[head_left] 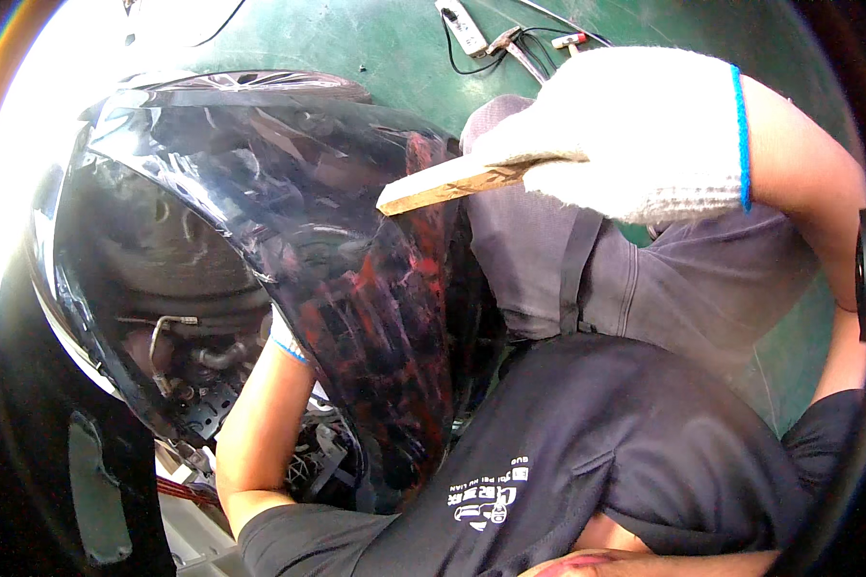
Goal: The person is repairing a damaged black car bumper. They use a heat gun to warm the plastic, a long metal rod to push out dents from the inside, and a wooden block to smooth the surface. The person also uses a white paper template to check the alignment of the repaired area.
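My right hand [630, 139], in a white knit glove with a blue cuff edge, is closed around one end of a flat wooden stick [452, 183]. The stick's free end lies over a dark, glossy car fender [332, 240], close to its surface; whether they touch I cannot tell. Scuffs and reddish streaks mark the panel. My left hand [284, 337], gloved too, reaches behind the fender from below. Only a bit of glove and its blue cuff show there, and the fingers are hidden.
Beyond my knees a hammer [517, 53], a smaller red-headed hammer [570, 41] and a white power strip [463, 27] with a black cable lie on the green floor [394, 58]. A wheel [260, 83] sits past the fender. Metal pipes [173, 337] show in the opening at left.
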Demonstrator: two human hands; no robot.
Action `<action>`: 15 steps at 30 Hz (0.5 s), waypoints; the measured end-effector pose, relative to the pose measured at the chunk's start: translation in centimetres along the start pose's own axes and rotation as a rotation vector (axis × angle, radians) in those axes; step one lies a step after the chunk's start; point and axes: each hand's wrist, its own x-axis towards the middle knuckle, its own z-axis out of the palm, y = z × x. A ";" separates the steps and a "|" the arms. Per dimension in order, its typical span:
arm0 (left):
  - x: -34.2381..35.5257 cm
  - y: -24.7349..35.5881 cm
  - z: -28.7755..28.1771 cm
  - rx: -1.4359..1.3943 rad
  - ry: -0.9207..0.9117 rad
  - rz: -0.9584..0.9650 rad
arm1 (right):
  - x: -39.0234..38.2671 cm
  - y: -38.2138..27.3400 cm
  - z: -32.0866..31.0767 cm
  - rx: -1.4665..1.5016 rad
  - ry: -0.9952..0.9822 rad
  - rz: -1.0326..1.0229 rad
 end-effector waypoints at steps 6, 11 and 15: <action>0.8 0.3 0.5 0.005 -0.025 0.009 | -2.3 -0.9 0.3 -0.172 0.273 -0.045; -1.9 -1.5 -1.0 -0.059 0.066 0.051 | -0.9 0.4 2.9 -0.047 0.391 -0.246; 1.0 0.4 0.5 0.009 -0.035 0.018 | -3.5 -0.7 3.4 -0.073 0.484 -0.181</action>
